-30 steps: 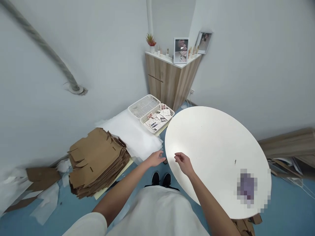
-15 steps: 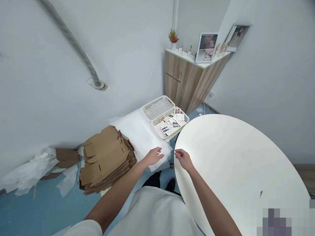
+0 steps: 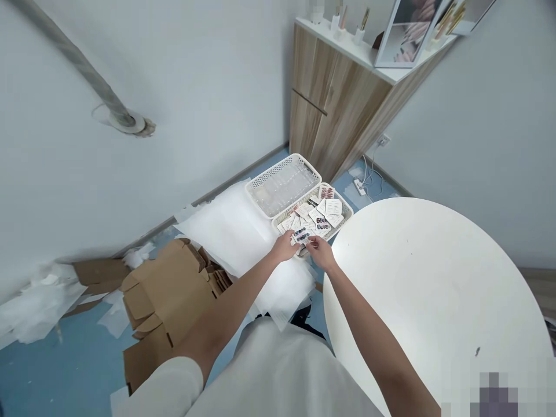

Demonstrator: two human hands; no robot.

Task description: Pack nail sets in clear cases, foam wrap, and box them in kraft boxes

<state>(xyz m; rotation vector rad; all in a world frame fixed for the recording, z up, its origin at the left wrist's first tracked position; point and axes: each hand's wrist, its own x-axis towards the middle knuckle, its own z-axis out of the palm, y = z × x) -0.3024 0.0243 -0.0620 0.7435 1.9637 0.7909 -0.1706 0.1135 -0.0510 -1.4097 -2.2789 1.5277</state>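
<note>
Both my hands are at the near end of a white plastic basket full of small white cards. Between them is a card of press-on nails with dark, shiny nails in rows. My left hand pinches the card's left edge, and my right hand has its fingers closed at the right edge. Other cards lie loosely heaped behind it, some with nails showing. A second white basket, holding clear plastic pieces, sits just behind on the left.
White foam sheets spread left of the baskets, beside flattened cardboard boxes. A round white table curves close along my right arm. Beyond the baskets stand a wooden cabinet and a power strip with cables on the floor.
My hands have moved forward from in front of the foam sheets to the basket and closed on a nail card. The view has tilted down and come closer to the baskets.
</note>
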